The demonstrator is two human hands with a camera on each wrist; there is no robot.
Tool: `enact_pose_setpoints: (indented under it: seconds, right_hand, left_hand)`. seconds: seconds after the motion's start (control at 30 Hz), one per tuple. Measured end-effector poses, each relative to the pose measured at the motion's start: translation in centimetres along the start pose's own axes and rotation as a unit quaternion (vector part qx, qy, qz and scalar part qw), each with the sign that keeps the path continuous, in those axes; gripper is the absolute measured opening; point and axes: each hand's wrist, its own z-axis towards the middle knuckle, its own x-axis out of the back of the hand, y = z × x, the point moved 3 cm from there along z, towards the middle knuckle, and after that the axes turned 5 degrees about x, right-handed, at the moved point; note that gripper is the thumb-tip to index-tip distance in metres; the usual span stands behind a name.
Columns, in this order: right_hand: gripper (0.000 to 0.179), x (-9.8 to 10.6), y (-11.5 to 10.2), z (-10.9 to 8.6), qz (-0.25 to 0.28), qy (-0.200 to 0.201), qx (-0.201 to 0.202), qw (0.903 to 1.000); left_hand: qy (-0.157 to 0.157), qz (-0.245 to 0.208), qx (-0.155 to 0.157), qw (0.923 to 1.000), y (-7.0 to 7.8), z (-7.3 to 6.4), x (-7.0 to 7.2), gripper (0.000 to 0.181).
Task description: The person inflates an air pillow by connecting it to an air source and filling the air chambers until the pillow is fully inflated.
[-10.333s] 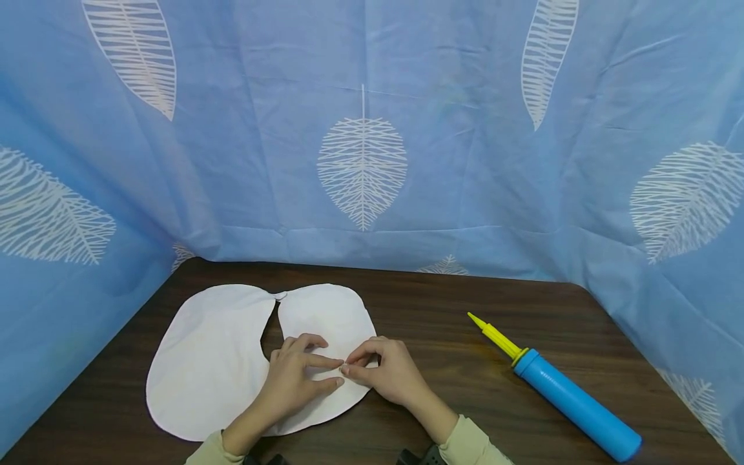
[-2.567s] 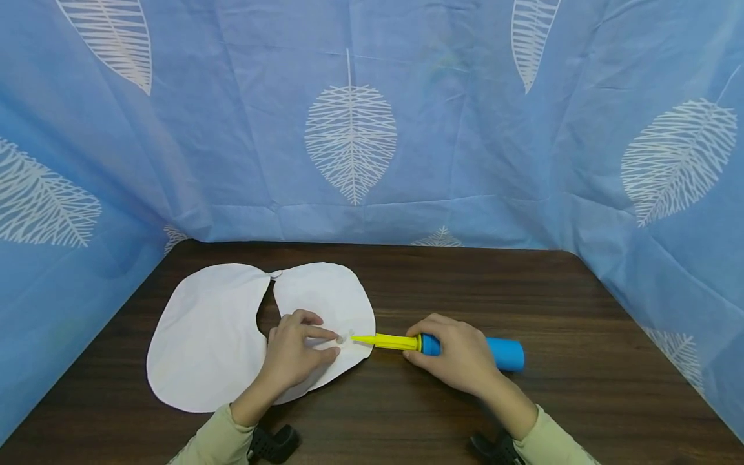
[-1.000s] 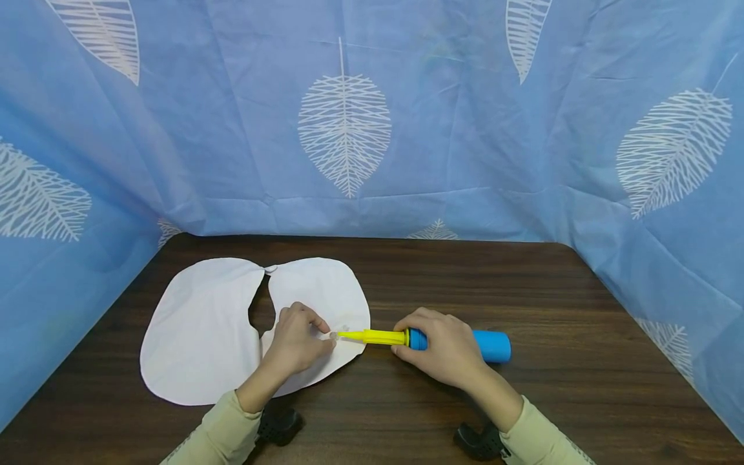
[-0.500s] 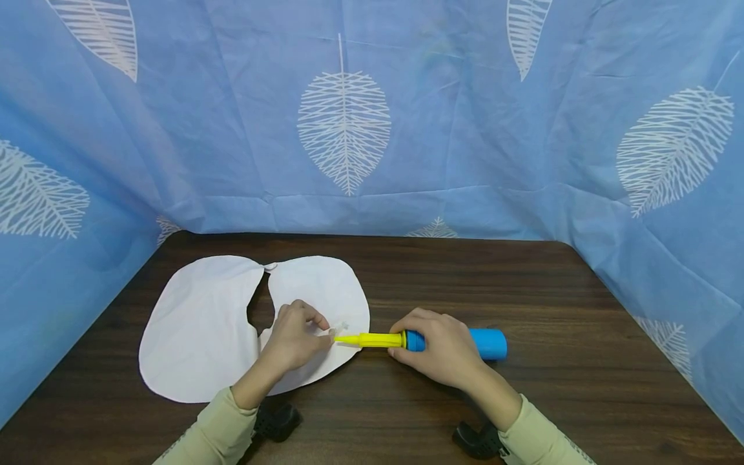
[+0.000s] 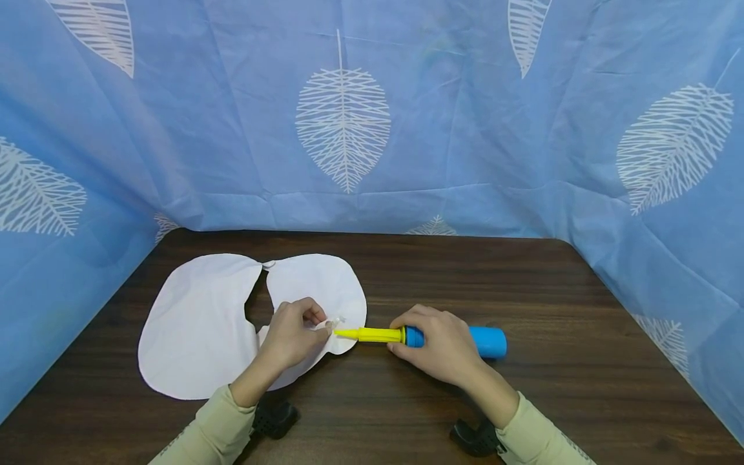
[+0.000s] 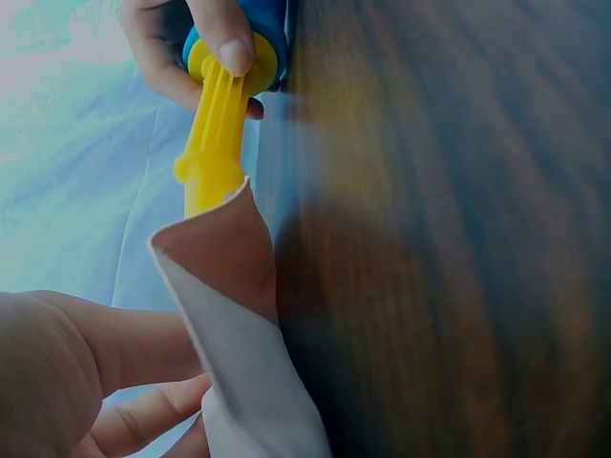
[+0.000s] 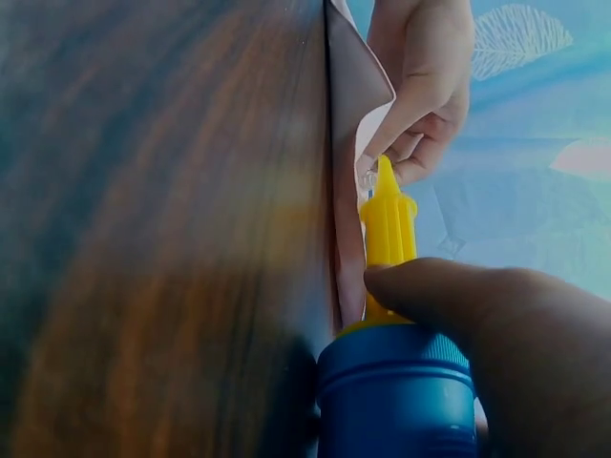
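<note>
A flat white inflatable, shaped like a neck pillow (image 5: 197, 329) with two rounded lobes, lies on the table. My left hand (image 5: 290, 336) pinches its small clear valve (image 5: 332, 325) on the right lobe, bunching up the cloth there. My right hand (image 5: 444, 342) grips a blue hand pump (image 5: 489, 342) round its front end. The pump's yellow nozzle (image 5: 380, 335) points left, its tip at the valve. In the right wrist view the nozzle tip (image 7: 385, 170) is close to the left fingers; I cannot tell whether it is inside the valve. A raised cloth fold (image 6: 224, 248) hides the tip in the left wrist view.
The dark wooden table (image 5: 465, 278) carries both things. A blue curtain (image 5: 442, 129) with white leaf prints hangs behind it and along both sides. Black wrist devices (image 5: 276, 420) sit below the sleeves, close to the tabletop.
Earlier both hands were at the valve and the pump lay at the right. Since then the right hand took the pump and brought its nozzle to the valve; lately the left fingers bunched the cloth.
</note>
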Motion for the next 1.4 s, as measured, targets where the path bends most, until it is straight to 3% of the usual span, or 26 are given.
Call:
enact_pose_setpoints:
  seconds: [0.3, 0.8, 1.1, 1.4]
  right_hand:
    - [0.025, -0.01, -0.52, -0.09, 0.017, -0.003, 0.046, 0.9988]
    - [0.024, 0.13, -0.93, -0.04, 0.021, -0.014, 0.059, 0.9979]
    - [0.028, -0.09, -0.92, 0.11, -0.002, 0.005, 0.040, 0.9992]
    - [0.027, -0.31, -0.68, 0.27, -0.002, 0.033, 0.021, 0.9992]
  left_hand:
    - [-0.015, -0.021, -0.004, 0.9997, 0.06, -0.03, 0.20, 0.007]
    - [0.001, -0.026, 0.014, 0.9996, -0.11, 0.44, 0.21, 0.005]
    - [-0.003, -0.040, 0.037, 0.9985, -0.21, 0.45, 0.19, 0.006]
    - [0.007, -0.040, 0.031, 0.9987, -0.23, 0.54, 0.22, 0.008]
